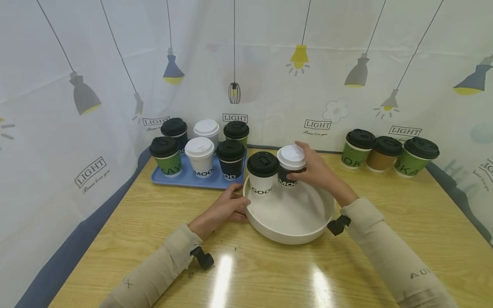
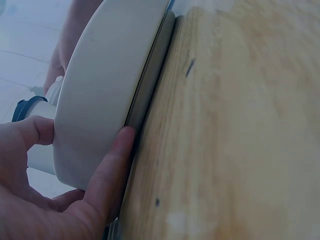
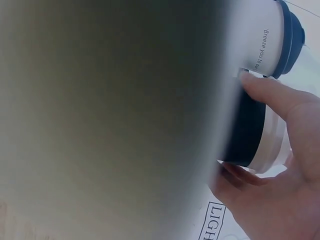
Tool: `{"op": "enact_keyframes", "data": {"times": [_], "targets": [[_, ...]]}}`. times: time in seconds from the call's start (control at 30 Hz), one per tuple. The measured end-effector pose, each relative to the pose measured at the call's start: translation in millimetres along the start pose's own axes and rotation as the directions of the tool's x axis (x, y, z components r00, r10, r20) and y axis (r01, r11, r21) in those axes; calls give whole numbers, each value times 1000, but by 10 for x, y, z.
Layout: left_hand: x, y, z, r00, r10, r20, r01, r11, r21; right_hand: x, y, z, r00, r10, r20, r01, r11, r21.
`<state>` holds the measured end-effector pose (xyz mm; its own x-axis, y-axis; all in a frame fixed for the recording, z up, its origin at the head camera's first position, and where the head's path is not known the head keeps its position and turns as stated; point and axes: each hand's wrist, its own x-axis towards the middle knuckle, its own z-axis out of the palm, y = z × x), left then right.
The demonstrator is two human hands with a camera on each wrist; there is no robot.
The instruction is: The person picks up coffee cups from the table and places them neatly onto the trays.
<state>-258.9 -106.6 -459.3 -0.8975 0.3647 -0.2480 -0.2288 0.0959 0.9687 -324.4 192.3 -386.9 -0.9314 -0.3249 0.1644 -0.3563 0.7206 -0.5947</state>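
A round cream tray [image 1: 286, 218] with a raised rim stands on the wooden table. My left hand [image 1: 227, 205] grips its left side, thumb at the rim and fingers low on the outer wall, as the left wrist view [image 2: 95, 185] also shows. Inside the tray is a white paper cup [image 1: 262, 184] with a black lid. Right beside it, my right hand [image 1: 317, 171] holds a black paper cup [image 1: 286, 176] with a white lid. In the right wrist view, thumb and fingers wrap round that black cup [image 3: 247, 130]; the blurred tray wall hides its lower part.
A blue rectangular tray [image 1: 192, 182] at the back left carries several lidded cups in two rows. Three more cups, two green [image 1: 414, 160] and one brown [image 1: 379, 158], stand at the back right. A curtain [image 1: 269, 85] printed with lamps hangs behind the table.
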Motion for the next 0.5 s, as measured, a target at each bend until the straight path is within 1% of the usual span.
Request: {"op": "enact_keyframes", "data": {"times": [0.1, 0.3, 0.37, 0.5], "targets": [[1, 1, 3, 1000, 12, 9, -12, 1000, 0, -28, 6, -8, 1000, -9, 7, 9, 1000, 9], [-15, 15, 6, 1000, 9, 8, -9, 1000, 1, -90, 23, -38, 999, -33, 10, 33, 999, 37], [-21, 18, 3, 1000, 11, 10, -11, 1000, 4, -107, 36, -51, 1000, -30, 10, 29, 998, 52], [-22, 18, 4, 1000, 10, 13, -10, 1000, 4, -158, 58, -83, 1000, -10, 22, 7, 993, 119]]}}
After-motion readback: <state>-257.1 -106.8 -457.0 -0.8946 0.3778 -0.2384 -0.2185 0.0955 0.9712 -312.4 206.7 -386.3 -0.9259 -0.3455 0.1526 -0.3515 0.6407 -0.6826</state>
